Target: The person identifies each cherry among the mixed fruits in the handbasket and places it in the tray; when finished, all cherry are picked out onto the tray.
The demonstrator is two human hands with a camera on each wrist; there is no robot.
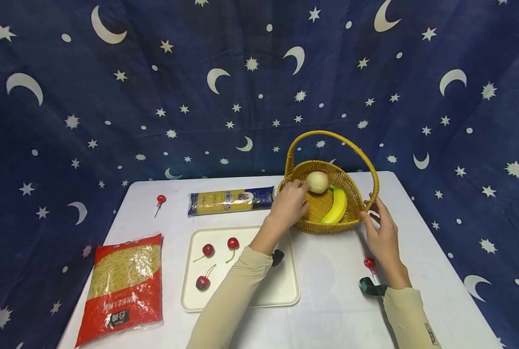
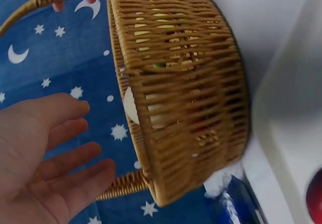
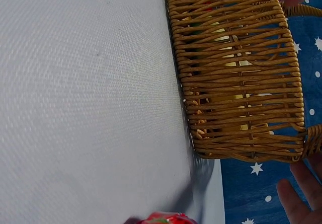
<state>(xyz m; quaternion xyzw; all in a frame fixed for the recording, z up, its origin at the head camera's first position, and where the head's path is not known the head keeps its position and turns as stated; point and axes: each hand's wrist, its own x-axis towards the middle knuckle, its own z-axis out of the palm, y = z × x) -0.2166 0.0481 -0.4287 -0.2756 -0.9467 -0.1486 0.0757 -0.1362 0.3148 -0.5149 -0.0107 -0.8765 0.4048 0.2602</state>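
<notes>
A wicker basket point(image 1: 316, 227) with a tall arched handle stands at the table's back right. Inside it lie a pale peach point(image 1: 317, 182) and a yellow banana point(image 1: 337, 207). Something red shows faintly through the weave in the left wrist view, its kind hidden. My left hand point(image 1: 289, 203) is over the basket's left rim, beside the peach; the left wrist view shows its fingers point(image 2: 75, 158) loosely extended, holding nothing. With thumb and fingers on either side, my right hand point(image 1: 381, 232) holds the basket handle point(image 1: 371, 196) near its right base.
A cream tray point(image 1: 281, 298) with three cherries point(image 1: 202, 282) lies partly under my left forearm. Behind it is a spaghetti pack point(image 1: 229, 201). A red pasta bag point(image 1: 126, 286) and a lollipop point(image 1: 161, 199) lie left; another lollipop point(image 1: 370, 263) is by my right wrist.
</notes>
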